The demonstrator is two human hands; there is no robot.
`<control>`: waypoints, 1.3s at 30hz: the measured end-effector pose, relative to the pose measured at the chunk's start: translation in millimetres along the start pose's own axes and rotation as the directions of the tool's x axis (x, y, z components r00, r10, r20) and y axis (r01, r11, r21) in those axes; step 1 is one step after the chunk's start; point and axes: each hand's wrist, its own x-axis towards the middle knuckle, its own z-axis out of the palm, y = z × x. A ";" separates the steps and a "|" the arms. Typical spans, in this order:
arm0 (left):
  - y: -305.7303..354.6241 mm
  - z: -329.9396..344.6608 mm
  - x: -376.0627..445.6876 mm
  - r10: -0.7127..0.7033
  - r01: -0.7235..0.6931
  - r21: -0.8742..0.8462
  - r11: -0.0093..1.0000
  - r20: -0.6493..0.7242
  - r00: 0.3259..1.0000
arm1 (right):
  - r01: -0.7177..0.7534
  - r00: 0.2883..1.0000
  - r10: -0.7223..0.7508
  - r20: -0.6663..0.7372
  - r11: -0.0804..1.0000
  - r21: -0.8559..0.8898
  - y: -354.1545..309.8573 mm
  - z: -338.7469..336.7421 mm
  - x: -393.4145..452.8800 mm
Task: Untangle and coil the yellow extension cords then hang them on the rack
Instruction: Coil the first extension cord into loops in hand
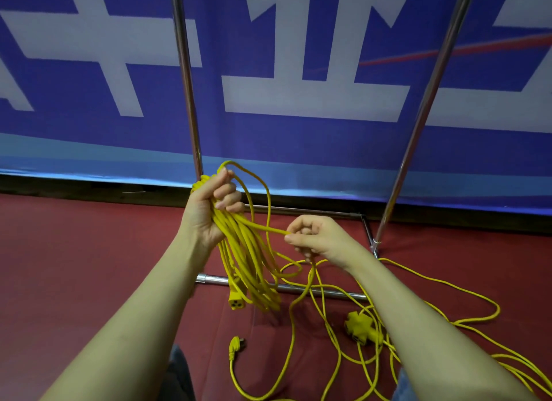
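Hanging from the left hand (213,209) at the picture's centre, the coil of yellow cord (248,269) drops toward 6 o'clock in long loops, with a yellow socket end (236,301) dangling at its lower left. How many loops the coil has is hard to make out, since the strands overlap and the palm hides where they gather. The left fingers (230,199) are curled tight round the top of the bundle, thumb uppermost, and one loop arches out above the fist toward 12 o'clock. At 3 o'clock from the coil, the right hand (313,236) pinches a single strand between thumb and forefinger; its other fingers are folded into the palm, and the strand passes under the hand out of sight before trailing down.

Below, toward 5 o'clock, loose cord (448,320) sprawls in tangled loops over the red floor (74,266) and runs off the right and bottom edges, so its full length cannot be told. A multi-outlet block (360,326), somewhat blurred, lies among the loops, partly covered by the right forearm. A yellow plug (236,345) lies at 6 o'clock.

Behind the hands stands the metal rack (186,81); only its two uprights and base bars show, the top being cut off. A blue banner (298,137) with white shapes fills the background.
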 end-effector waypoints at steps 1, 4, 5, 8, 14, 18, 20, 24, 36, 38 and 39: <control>0.0 1.6 -1.5 0.008 -0.008 0.022 1.000 -0.013 1.000 | 0.000 1.000 0.000 -0.006 1.000 -0.006 0.5 -0.2 -0.3; -0.5 4.4 -5.1 0.031 -0.028 0.087 0.996 -0.036 0.999 | -0.009 1.000 0.010 0.018 0.997 -0.071 2.8 4.1 1.6; -0.5 5.0 -5.8 0.042 -0.037 0.110 0.993 -0.039 0.998 | -0.015 1.000 0.017 0.022 0.996 -0.089 4.5 5.8 2.8; 1.2 4.5 -4.5 0.032 -0.029 0.102 0.994 -0.019 0.999 | -0.054 0.996 0.042 -0.075 0.984 -0.167 10.8 5.8 8.1; 6.1 -3.8 -0.5 -0.006 0.002 0.066 0.998 0.054 0.999 | -0.115 0.978 0.106 -0.177 0.993 -0.040 22.6 -0.8 12.3; 6.0 -1.9 -3.1 -0.035 0.024 0.120 0.993 0.094 0.995 | -0.141 0.959 0.089 -0.269 0.974 -0.179 29.3 -3.4 13.8; 7.2 -0.3 -3.8 -0.043 0.026 0.160 0.987 0.103 0.994 | -0.182 0.933 0.078 -0.351 0.944 -0.274 31.1 -3.2 13.9; 6.6 0.5 -4.6 -0.068 0.043 0.271 0.961 0.082 0.994 | -0.125 0.932 0.181 -0.315 0.974 0.189 23.0 -2.7 17.0; -24.0 -5.6 -6.7 -0.224 0.151 0.734 0.662 0.002 0.975 | -0.129 0.991 0.092 0.099 0.414 0.901 -45.4 -18.5 11.0; -29.9 -9.4 -5.7 -0.232 0.178 0.735 0.654 -0.029 0.972 | -0.097 0.994 0.072 0.076 0.349 0.932 -53.5 -16.8 11.4; -32.4 -11.2 -5.3 -0.234 0.187 0.727 0.661 -0.038 0.972 | -0.065 0.996 0.082 0.042 0.303 0.951 -56.3 -16.9 11.7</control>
